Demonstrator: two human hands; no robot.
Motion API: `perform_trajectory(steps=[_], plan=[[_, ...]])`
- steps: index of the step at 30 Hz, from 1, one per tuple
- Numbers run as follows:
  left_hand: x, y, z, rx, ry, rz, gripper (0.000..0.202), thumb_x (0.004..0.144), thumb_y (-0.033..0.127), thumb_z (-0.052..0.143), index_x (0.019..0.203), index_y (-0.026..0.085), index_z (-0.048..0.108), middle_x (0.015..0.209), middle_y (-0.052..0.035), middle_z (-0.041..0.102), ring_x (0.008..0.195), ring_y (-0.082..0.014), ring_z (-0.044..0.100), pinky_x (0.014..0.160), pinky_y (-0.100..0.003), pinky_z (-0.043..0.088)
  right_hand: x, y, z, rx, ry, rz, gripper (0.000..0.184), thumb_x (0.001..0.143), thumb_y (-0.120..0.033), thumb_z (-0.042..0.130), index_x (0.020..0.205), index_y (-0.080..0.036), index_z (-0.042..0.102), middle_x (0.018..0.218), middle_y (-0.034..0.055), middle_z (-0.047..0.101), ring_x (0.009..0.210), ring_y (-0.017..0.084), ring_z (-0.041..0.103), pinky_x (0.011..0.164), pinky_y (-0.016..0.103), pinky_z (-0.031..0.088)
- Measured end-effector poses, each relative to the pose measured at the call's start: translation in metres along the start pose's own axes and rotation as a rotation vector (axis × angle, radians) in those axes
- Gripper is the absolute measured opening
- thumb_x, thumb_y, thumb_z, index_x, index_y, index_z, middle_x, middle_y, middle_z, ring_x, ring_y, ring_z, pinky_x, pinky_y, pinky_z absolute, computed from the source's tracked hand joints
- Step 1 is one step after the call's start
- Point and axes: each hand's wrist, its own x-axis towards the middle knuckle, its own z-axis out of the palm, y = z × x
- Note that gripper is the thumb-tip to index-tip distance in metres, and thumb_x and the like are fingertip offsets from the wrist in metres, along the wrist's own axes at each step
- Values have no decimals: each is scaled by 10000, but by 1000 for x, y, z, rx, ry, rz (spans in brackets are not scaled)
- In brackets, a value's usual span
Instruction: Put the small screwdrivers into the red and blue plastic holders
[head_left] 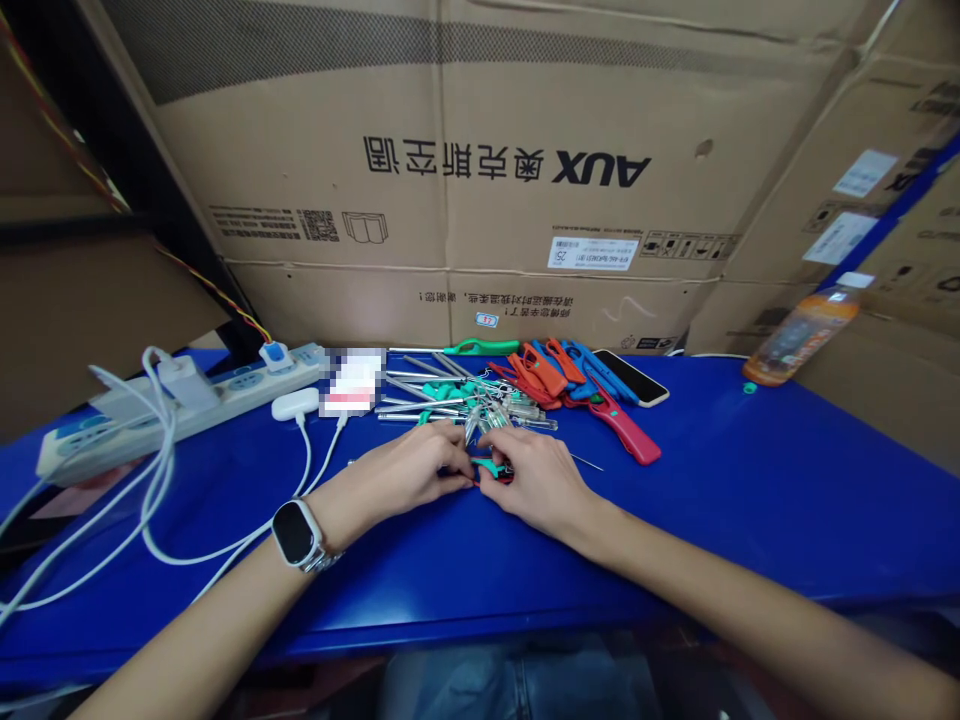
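My left hand [420, 466] and my right hand [536, 480] meet over the near edge of a pile of lighter parts. Between the fingertips shows a small teal piece [489, 466], like a lighter trigger, with something dark and thin red around it. My right thumb and fingers pinch it. The left fingers are closed right beside it; what they grip is mostly hidden. Just beyond lie clear plastic fuel tanks [495, 415], metal tubes [420, 405] and more teal pieces. A thin metal rod [587, 463] lies to the right of my right hand.
Orange lighter handles [546, 370], blue handles [606, 372] and a red one [628, 432] lie right of the pile; a green stick lighter [480, 348] lies behind. Around them are a phone [634, 378], bottle [806, 332], power strip [247, 385], white cables [161, 470] and cardboard [450, 220].
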Motion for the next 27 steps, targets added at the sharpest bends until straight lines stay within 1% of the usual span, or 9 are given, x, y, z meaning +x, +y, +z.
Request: perform_trajectory(steps=[2, 5, 9, 15, 18, 21, 27], plan=[[0, -1, 2, 19, -2, 15, 106, 899, 165, 629, 865, 184, 728, 881, -37, 620, 845, -173, 597, 759, -270, 453, 0, -1, -1, -29, -5, -19, 149, 828, -290, 609, 956, -253, 674, 919, -5, 703, 825, 164, 644, 588, 252, 304], [0, -1, 3, 51, 3, 31, 126, 919, 177, 604, 884, 172, 725, 890, -49, 616, 870, -186, 597, 769, -281, 465, 0, -2, -4, -92, -13, -51, 129, 856, -294, 588, 902, -253, 701, 894, -3, 694, 848, 167, 649, 574, 258, 290], [-1, 1, 4, 53, 0, 27, 144, 932, 199, 588, 898, 167, 725, 903, -57, 614, 873, -188, 603, 786, -287, 477, -1, -2, -6, -149, -2, -56, 167, 877, -286, 562, 917, -247, 720, 906, 11, 686, 815, 163, 645, 556, 263, 288], [0, -2, 6, 5, 10, 19, 151, 930, 197, 580, 894, 173, 724, 868, -46, 611, 824, -175, 597, 763, -281, 474, -1, -2, -6, -165, -40, -41, 203, 887, -256, 539, 910, -229, 739, 902, 34, 675, 783, 164, 638, 600, 257, 363], [-1, -3, 6, -5, 9, 16, 152, 928, 197, 578, 874, 174, 718, 860, -42, 604, 820, -173, 592, 754, -278, 464, 0, -3, -7, -189, -62, -31, 211, 887, -243, 530, 868, -222, 738, 893, 38, 666, 754, 160, 634, 583, 259, 357], [-1, -2, 6, 1, 1, 7, 155, 927, 198, 581, 843, 164, 707, 857, -42, 594, 813, -172, 585, 741, -275, 454, 0, -4, -7, -207, -52, -33, 211, 886, -240, 521, 850, -219, 728, 886, 32, 659, 728, 157, 635, 556, 268, 333], [0, 1, 5, 16, -17, -22, 173, 937, 208, 567, 827, 159, 691, 857, -43, 586, 808, -171, 576, 738, -273, 445, 1, -2, -4, -195, -32, -18, 201, 884, -258, 519, 912, -215, 714, 930, 30, 660, 752, 166, 648, 559, 271, 333]])
